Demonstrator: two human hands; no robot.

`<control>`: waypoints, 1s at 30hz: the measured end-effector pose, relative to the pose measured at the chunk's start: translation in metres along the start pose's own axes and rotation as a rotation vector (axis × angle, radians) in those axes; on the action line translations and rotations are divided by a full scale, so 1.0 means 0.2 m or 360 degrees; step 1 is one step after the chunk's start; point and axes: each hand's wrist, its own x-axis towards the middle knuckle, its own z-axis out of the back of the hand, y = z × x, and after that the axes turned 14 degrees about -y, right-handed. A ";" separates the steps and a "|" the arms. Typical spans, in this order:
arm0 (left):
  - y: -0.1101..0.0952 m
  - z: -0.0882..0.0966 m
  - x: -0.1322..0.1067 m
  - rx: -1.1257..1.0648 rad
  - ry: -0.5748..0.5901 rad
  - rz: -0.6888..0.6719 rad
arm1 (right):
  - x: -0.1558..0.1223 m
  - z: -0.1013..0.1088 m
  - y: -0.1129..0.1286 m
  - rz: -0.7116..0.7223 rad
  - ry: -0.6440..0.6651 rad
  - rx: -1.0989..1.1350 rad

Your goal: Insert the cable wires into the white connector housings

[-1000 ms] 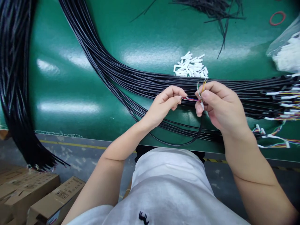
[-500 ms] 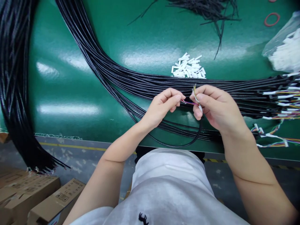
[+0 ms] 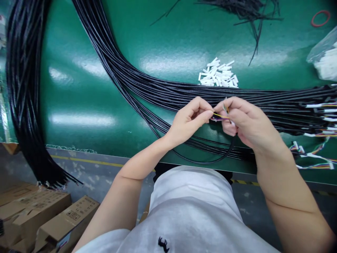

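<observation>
Thin coloured wires (image 3: 220, 117), yellow and purple among them, stretch between my two hands at the end of a black cable (image 3: 210, 162). My left hand (image 3: 193, 117) pinches the tips of these wires between thumb and forefinger. Closed around the cable's end, where the wires come out, is my right hand (image 3: 243, 117); a bit of white shows under its fingers. More wire ends stick up above its thumb. The cable loops down from the right hand near the table's front edge. Behind both hands runs a thick bundle of black cables (image 3: 158, 86).
White small sleeves (image 3: 219, 73) lie piled behind the bundle. Black strips (image 3: 244, 10), a red ring (image 3: 320, 18) and a plastic bag of white pieces (image 3: 326, 59) are farther back. Another cable bundle (image 3: 25, 88) hangs over the edge at left. Cardboard boxes (image 3: 71, 214) stand on the floor.
My left hand has closed in on the right hand and now pinches a yellow wire along with the purple one. The whole view has shifted slightly, so the table's things appear farther right.
</observation>
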 end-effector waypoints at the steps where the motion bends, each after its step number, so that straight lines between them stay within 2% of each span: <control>1: 0.00 0.00 0.00 -0.0018 -0.0029 0.0023 | 0.00 0.00 -0.01 0.0109 -0.0060 -0.0034; 5: 0.03 -0.02 -0.01 -0.0004 -0.0007 0.0052 | -0.01 -0.03 -0.03 0.0570 -0.0345 -0.0519; 9: 0.04 -0.02 -0.01 -0.0198 0.0109 0.0213 | -0.03 -0.06 -0.02 0.0936 -0.0563 -0.0607; 12: 0.03 -0.01 0.01 -0.0328 0.0116 0.0350 | -0.05 -0.07 -0.02 0.1116 -0.0611 -0.0721; 17: 0.04 0.00 0.01 -0.0392 0.0126 0.0398 | -0.05 -0.07 -0.04 0.1178 -0.0636 -0.0941; 24: 0.05 0.00 0.02 -0.0441 0.0174 0.0368 | -0.04 -0.07 -0.07 0.1337 -0.0696 -0.0966; 30: 0.04 0.00 0.01 -0.0390 0.0156 0.0318 | -0.04 -0.06 -0.06 0.1275 -0.0662 -0.1030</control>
